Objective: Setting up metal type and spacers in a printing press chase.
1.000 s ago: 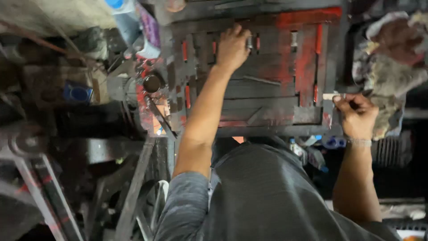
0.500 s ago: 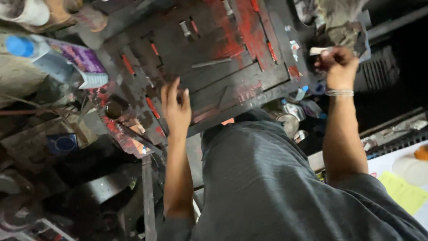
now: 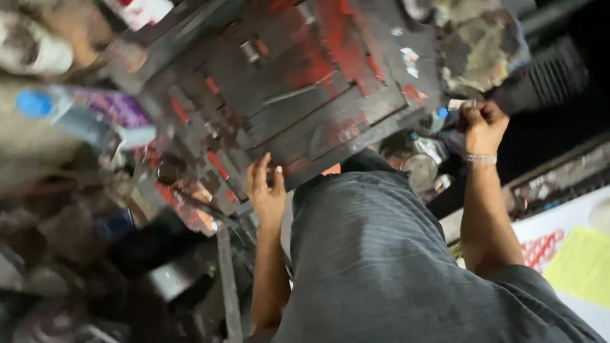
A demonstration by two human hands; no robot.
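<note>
Head view: left hand (image 3: 267,194) open, fingers spread, resting flat at the near edge of the red-stained metal bench (image 3: 305,108). Right hand (image 3: 481,124) clenched around a small pale piece (image 3: 456,103), held off the bench's right corner beside a rag (image 3: 473,44). Bottle (image 3: 76,117) far left.

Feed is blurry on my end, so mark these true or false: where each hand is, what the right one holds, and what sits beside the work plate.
1. The left hand lies open at the near edge of the dark red-stained metal plate. True.
2. The right hand is open and empty. False: it is closed on a small pale object.
3. A bracelet circles the right wrist. True.
4. The blue-capped bottle stands right of the plate. False: left.
</note>
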